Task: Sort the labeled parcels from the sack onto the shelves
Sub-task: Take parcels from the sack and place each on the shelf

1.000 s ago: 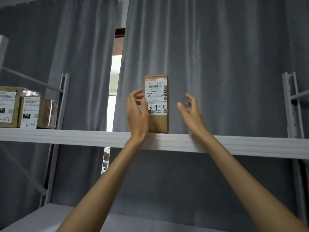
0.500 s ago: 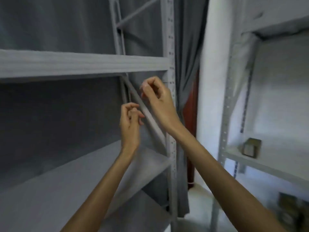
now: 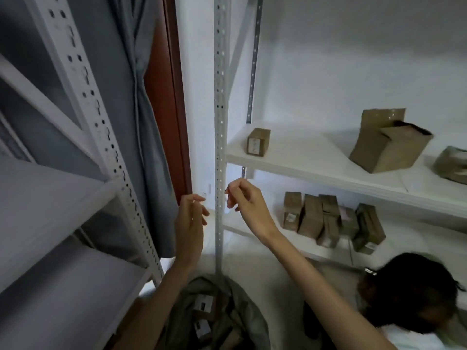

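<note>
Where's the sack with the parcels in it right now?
The sack lies on the floor at the bottom centre of the head view, below both empty hands, at the foot of the perforated shelf post. Labeled parcels show in its open mouth.

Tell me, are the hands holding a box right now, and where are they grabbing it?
No, nothing is held. The left hand and right hand are both empty, fingers loose, up in the air above the sack with parcels inside.
</note>
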